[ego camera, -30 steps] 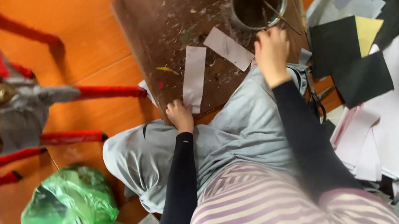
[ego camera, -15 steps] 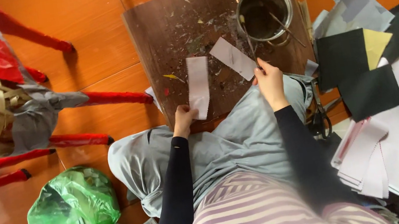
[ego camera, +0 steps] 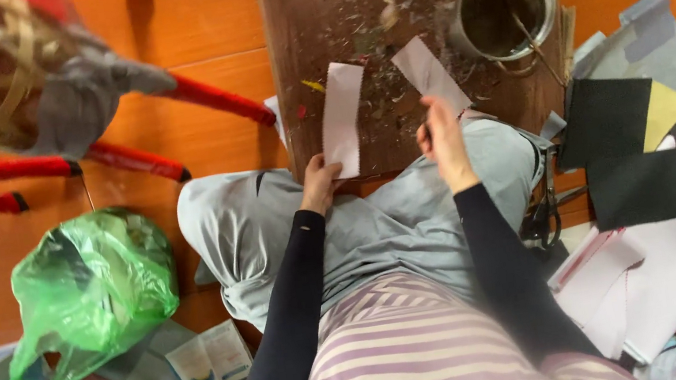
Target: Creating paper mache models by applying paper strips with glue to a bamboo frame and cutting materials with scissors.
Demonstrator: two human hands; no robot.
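Now paper strip touches left hand.

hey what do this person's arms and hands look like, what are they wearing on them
Both arms wear close-fitting black long sleeves ending at the wrists. The left hand and right hand are bare, with no gloves; no rings or watch can be made out.
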